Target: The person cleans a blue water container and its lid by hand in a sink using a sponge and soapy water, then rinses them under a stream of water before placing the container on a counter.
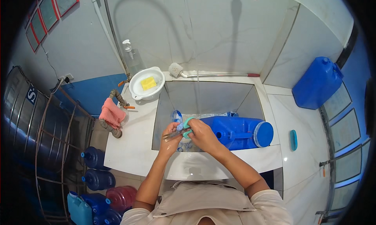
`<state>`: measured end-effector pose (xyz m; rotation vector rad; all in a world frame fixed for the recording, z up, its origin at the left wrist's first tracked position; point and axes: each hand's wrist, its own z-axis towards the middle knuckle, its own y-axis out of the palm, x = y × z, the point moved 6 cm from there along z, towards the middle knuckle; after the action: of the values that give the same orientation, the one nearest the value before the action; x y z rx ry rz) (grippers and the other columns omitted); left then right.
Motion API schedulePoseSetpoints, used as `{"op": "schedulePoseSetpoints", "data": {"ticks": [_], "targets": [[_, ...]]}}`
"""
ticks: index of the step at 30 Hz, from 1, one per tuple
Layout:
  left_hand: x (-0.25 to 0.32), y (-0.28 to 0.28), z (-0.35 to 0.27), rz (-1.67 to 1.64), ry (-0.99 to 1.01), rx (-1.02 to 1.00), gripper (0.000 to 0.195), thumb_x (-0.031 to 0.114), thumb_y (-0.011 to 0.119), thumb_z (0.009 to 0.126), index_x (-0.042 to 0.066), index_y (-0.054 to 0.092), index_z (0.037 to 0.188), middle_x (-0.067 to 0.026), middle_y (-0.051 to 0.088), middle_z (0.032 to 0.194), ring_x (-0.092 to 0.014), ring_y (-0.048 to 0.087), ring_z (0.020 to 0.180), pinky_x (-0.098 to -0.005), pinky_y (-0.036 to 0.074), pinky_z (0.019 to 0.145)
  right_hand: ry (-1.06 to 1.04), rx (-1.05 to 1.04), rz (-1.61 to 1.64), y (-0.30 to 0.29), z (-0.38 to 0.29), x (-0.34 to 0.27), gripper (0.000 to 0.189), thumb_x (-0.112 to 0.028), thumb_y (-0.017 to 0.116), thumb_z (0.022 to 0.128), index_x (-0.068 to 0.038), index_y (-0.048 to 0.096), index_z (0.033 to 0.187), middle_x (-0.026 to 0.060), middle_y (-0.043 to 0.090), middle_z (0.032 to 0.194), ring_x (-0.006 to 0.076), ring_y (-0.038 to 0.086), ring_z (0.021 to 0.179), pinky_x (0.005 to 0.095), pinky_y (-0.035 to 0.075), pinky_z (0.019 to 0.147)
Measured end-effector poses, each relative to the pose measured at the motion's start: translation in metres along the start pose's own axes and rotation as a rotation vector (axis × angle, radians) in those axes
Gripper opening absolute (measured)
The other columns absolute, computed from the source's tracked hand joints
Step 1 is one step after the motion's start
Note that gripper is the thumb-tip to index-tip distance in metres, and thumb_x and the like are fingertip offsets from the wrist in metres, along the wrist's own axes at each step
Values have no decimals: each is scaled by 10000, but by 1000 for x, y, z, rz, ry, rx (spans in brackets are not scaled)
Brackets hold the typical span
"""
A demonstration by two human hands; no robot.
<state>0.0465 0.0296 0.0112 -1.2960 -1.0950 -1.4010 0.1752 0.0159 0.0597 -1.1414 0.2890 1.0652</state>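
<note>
My right hand (pixel 203 134) grips a pair of scissors with teal handles (pixel 187 133), the blades pointing left. In my left hand (pixel 169 145) is a small blue-and-white striped piece, perhaps plastic wrap (pixel 180 127), pinched close by the blades. Whether the blades touch it, I cannot tell. Both hands are over the front of a grey-walled sink (pixel 182 95). Beside my right hand, a large blue plastic jug (pixel 235 132) lies on its side across the sink, its round cap (pixel 265 134) facing right. Clear and blue plastic pieces (pixel 177 116) show in the sink behind and below my hands.
A white basin (pixel 138 91) with a yellow sponge (pixel 148 83) and a pump bottle (pixel 131 56) stand at the back left. Behind the sink lies a long-handled brush (pixel 176 70). Right are a teal brush (pixel 293 140) and a blue jerrycan (pixel 317 84). A pink cloth (pixel 112 113) covers a pipe.
</note>
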Motion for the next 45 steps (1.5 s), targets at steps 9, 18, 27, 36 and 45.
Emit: {"op": "schedulePoseSetpoints", "data": {"ticks": [9, 18, 27, 36, 45], "targets": [[13, 7, 3, 201, 208, 147, 212, 4, 615, 765, -20, 551, 965, -70, 554, 926, -129, 536, 818, -252, 431, 711, 83, 231, 80, -13, 1, 1, 289, 49, 588, 681, 2, 474, 942, 163, 540, 853, 352, 543, 845, 434, 448, 704], [25, 10, 8, 479, 358, 271, 248, 47, 652, 699, 19, 569, 932, -120, 562, 928, -286, 513, 900, -368, 398, 778, -62, 251, -9, -18, 3, -3, 300, 61, 586, 651, -1, 477, 924, 159, 535, 822, 358, 541, 827, 407, 451, 683], [43, 10, 4, 668, 539, 251, 234, 32, 660, 682, 22, 573, 899, -100, 545, 903, -259, 503, 877, -348, 398, 773, 237, 347, 439, -19, 13, 40, 223, 51, 581, 708, 11, 479, 902, 139, 588, 879, 253, 591, 776, 332, 475, 681], [39, 10, 9, 676, 464, 292, 244, 51, 664, 682, 32, 578, 909, -97, 532, 908, -263, 488, 888, -361, 392, 771, -9, 214, 5, -21, 9, -3, 289, 52, 595, 657, -7, 483, 917, 146, 550, 846, 339, 548, 805, 404, 458, 689], [55, 13, 3, 847, 541, 338, 251, 35, 632, 667, 42, 586, 913, -102, 555, 911, -277, 493, 890, -384, 338, 803, -40, 307, -27, -16, 9, -4, 282, 29, 615, 648, -15, 490, 896, 122, 542, 808, 314, 535, 765, 401, 449, 669]]}}
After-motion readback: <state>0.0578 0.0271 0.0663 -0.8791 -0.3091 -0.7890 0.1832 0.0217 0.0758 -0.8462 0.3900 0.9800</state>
